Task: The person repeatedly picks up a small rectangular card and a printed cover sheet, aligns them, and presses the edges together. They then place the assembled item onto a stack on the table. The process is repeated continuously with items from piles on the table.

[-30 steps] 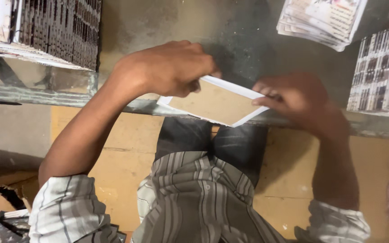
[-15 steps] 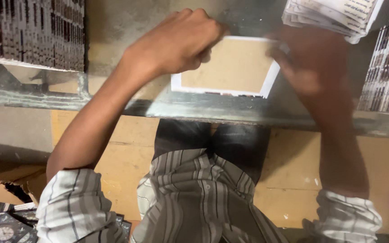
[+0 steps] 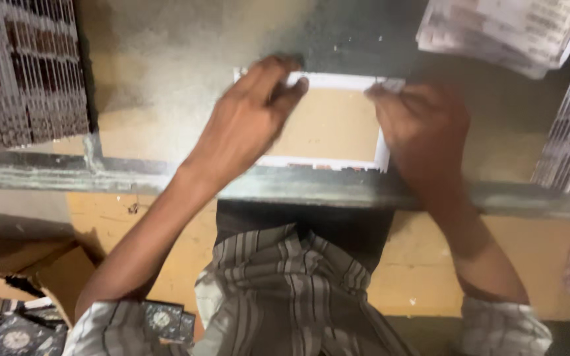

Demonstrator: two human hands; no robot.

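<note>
Dusty grey bench [image 3: 186, 59], seen from above; left hand [image 3: 249, 125] lies flat with fingers together, pressing the near-left part of a tan card with white border [image 3: 331, 122]; right hand [image 3: 423, 128] pins its right edge, fingertips pinched at the far corner, likely to keep it square and stop sliding; card lies flat just inside the bench's front lip [image 3: 298, 188]; open bench beyond it; printed sheet stacks [image 3: 503, 29] far right, dark stacked rows [image 3: 28, 72] far left.

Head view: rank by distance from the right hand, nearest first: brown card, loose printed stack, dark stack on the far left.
From the right hand:
1. Brown card, under its fingers, centre.
2. Loose printed stack, top right.
3. Dark stack, far left, beyond the left hand.
</note>
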